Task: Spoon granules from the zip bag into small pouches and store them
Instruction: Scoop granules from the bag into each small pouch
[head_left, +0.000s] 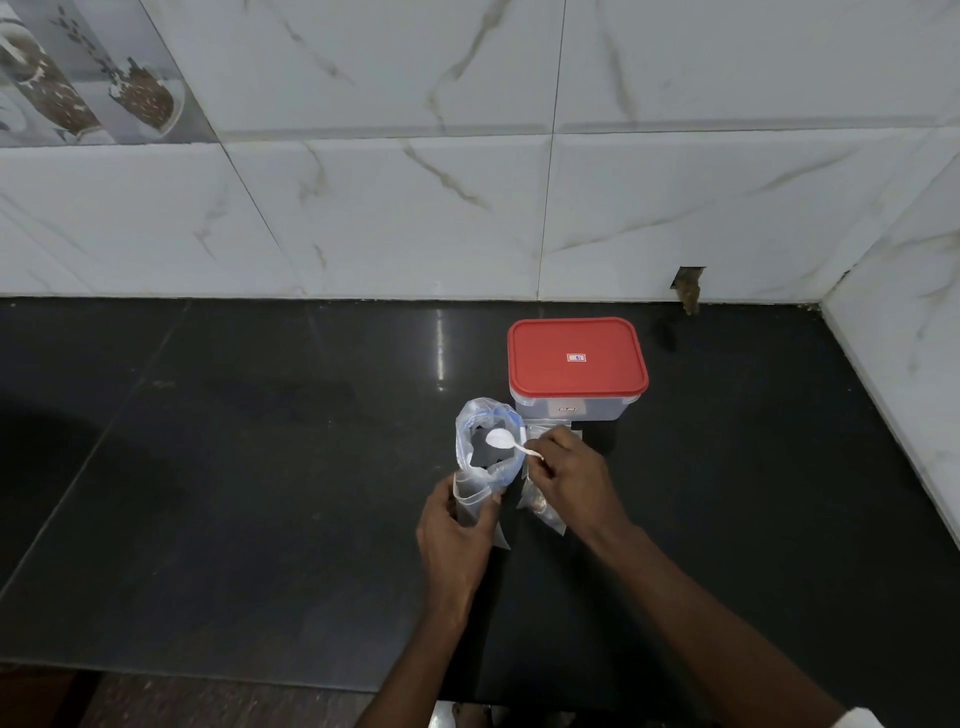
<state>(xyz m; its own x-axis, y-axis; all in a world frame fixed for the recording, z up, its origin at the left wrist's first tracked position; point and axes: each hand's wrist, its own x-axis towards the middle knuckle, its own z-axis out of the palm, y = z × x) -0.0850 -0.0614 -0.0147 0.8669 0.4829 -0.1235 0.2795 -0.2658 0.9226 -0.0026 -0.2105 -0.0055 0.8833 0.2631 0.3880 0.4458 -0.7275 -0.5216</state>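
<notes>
A clear zip bag (480, 426) with a blue seal stands open on the black counter, dark granules inside it. My right hand (569, 480) pinches the handle of a white plastic spoon (501, 440), whose bowl hangs over the bag's mouth. My left hand (454, 535) grips a small clear pouch (470, 493) just in front of the zip bag. More small pouches (543, 506) lie under my right hand, one with brownish contents.
A clear box with a red lid (576, 364) stands shut just behind the bag. The marble-tiled wall (467, 208) runs along the back and right of the black counter (234, 467). The counter's front edge is close to my body.
</notes>
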